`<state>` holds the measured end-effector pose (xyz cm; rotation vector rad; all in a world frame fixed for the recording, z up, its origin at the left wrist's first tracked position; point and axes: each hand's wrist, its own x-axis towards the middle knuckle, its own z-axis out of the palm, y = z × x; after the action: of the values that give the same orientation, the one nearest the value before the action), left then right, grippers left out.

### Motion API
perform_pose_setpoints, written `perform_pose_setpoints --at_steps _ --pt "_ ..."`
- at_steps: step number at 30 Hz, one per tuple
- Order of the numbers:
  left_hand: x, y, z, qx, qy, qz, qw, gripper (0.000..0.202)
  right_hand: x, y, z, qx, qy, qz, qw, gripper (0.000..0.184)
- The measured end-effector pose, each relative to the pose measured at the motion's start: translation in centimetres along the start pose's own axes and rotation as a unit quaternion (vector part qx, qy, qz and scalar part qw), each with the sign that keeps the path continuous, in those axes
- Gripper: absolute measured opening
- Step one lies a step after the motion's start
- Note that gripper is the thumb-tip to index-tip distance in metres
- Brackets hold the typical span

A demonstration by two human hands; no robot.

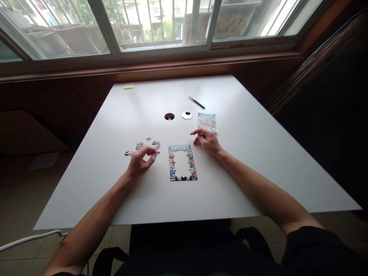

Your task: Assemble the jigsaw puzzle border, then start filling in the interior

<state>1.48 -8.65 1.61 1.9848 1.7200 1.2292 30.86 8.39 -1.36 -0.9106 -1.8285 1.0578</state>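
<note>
My left hand (142,161) is curled into a pinch over the left part of the table, with a small jigsaw puzzle piece at its fingertips. Loose puzzle pieces (156,144) lie just beyond it, some partly hidden by the fingers. To its right is a jigsaw puzzle (194,163) whose border is joined into an upright rectangle around a bare middle. My right hand (207,142) hovers beyond the puzzle's upper right corner, fingers apart and holding nothing. Close behind that hand lies a printed plastic packet (207,122), its lower edge partly covered by the hand.
The white table (230,184) has an open cable hole (169,116) and a round metal cover (186,115) next to it. A black pen (197,102) lies farther back. A yellow sticky note (128,86) is at the far left edge, below the window.
</note>
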Motion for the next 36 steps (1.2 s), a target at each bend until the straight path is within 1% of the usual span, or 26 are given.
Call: perform_pose_setpoints --at_steps 2,4,7,9,11,16,20,26,31,36 --pt "0.6 -1.3 -1.0 0.033 0.059 -0.019 0.998 0.01 0.1 0.3 0.1 -0.004 -0.006 -0.022 1.0 0.022" --pt "1.1 -2.6 -2.1 0.054 0.102 -0.034 0.993 0.012 0.2 0.6 0.2 0.001 -0.008 -0.04 0.999 0.023" --pt "1.7 -4.1 -3.6 0.088 0.133 -0.065 0.985 0.017 0.4 1.0 0.3 0.001 -0.005 -0.058 0.998 0.021" --pt "1.8 -4.7 -4.2 0.119 0.132 -0.084 0.981 0.02 0.6 1.2 0.3 -0.004 -0.002 -0.067 0.998 0.021" --pt "1.9 -5.1 -4.5 0.137 0.125 -0.088 0.979 0.022 0.6 1.3 0.2 -0.012 -0.001 -0.074 0.997 0.022" --pt "2.0 -5.7 -4.6 0.166 0.101 -0.08 0.978 0.025 0.8 1.7 -0.1 -0.037 0.003 -0.087 0.996 0.03" --pt "2.0 -5.9 -4.6 0.179 0.097 -0.075 0.976 0.025 0.9 1.8 -0.1 -0.049 0.0 -0.093 0.994 0.037" --pt "1.9 -5.3 -4.1 0.184 0.068 -0.046 0.98 0.019 1.0 2.2 -0.1 -0.053 -0.004 -0.096 0.994 0.044" --pt "1.6 -4.8 -3.4 0.188 0.031 -0.028 0.981 0.017 1.0 2.6 -0.1 -0.025 -0.005 -0.081 0.996 0.048" --pt "1.1 -4.0 -2.7 0.229 -0.025 -0.023 0.973 0.022 0.8 2.4 -0.1 -0.005 -0.009 -0.068 0.998 0.051"
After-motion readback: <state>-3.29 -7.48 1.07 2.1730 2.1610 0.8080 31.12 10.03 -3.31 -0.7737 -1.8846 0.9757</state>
